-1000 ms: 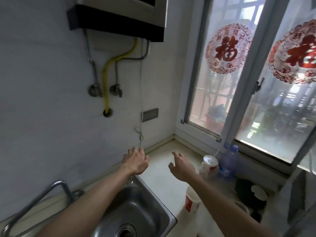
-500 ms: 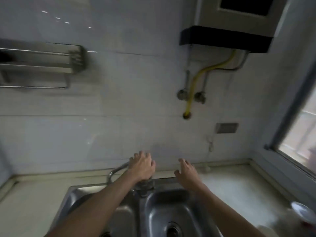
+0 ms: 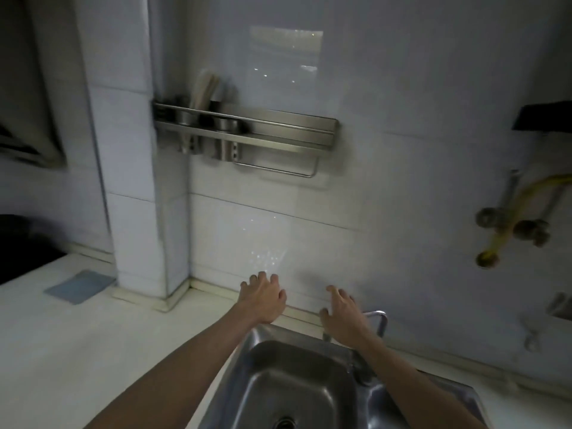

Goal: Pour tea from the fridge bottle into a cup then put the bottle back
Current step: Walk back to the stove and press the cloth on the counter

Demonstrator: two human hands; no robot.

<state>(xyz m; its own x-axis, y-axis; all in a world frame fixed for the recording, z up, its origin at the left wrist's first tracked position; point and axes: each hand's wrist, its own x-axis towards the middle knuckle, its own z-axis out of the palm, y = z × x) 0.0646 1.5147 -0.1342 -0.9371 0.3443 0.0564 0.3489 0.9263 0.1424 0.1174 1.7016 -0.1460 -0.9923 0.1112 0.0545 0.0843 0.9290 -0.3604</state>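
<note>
Both hands empty, held out palm-down over the back of the steel sink [image 3: 297, 376]: left hand [image 3: 263, 300] with fingers loosely spread above the sink's rear rim, right hand [image 3: 342, 317] likewise spread, just in front of the faucet [image 3: 379, 320]. No bottle or cup in sight from here, only the tiled wall, a metal wall rack [image 3: 247, 131] with utensil holders, a blue cloth [image 3: 79, 286] on the white counter [image 3: 62, 351] at left, and a yellow hose [image 3: 510, 218] at right.
</note>
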